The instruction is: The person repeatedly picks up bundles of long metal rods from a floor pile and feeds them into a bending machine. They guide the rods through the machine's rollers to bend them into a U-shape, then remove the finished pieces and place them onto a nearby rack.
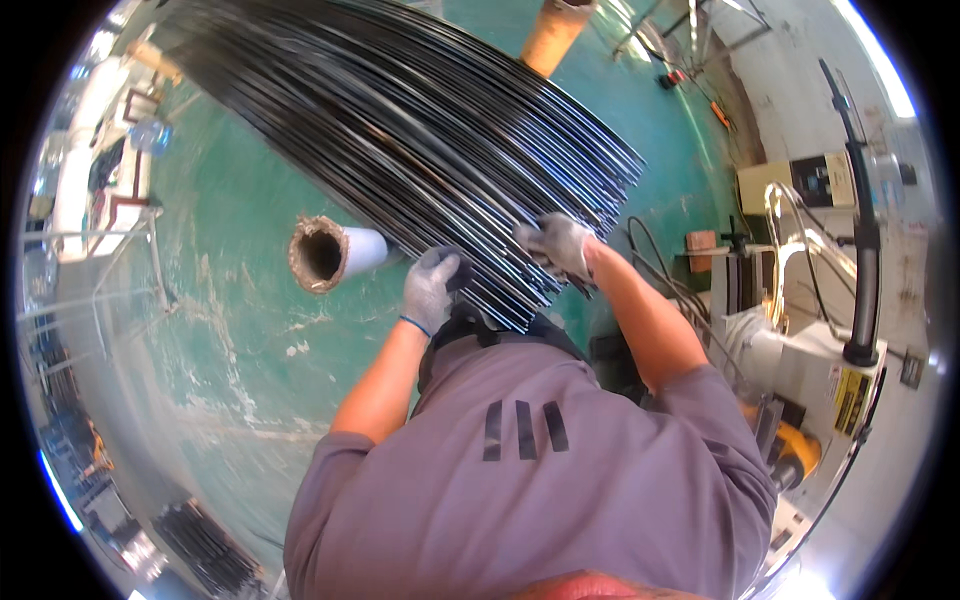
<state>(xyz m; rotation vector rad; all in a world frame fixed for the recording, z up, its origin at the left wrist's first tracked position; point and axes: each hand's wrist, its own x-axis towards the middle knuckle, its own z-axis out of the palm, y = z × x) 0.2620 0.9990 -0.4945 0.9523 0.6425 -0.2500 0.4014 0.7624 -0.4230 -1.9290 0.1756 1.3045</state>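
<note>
A wide layer of long, thin black metal rods runs from the far left toward my body, their uneven ends close to my waist. Whether they are solid or hollow is too small to tell. Both hands wear grey-white gloves. At the near left edge of the layer, my left hand has its fingers curled against the outermost rods. My right hand lies over the rod ends farther right, its fingers bent around some of them. The undersides of both grips are hidden.
A thick cardboard tube stands left of the rods, another tube beyond them. Machinery with cables and a black upright pole are at the right. Metal frames line the left, over a green floor.
</note>
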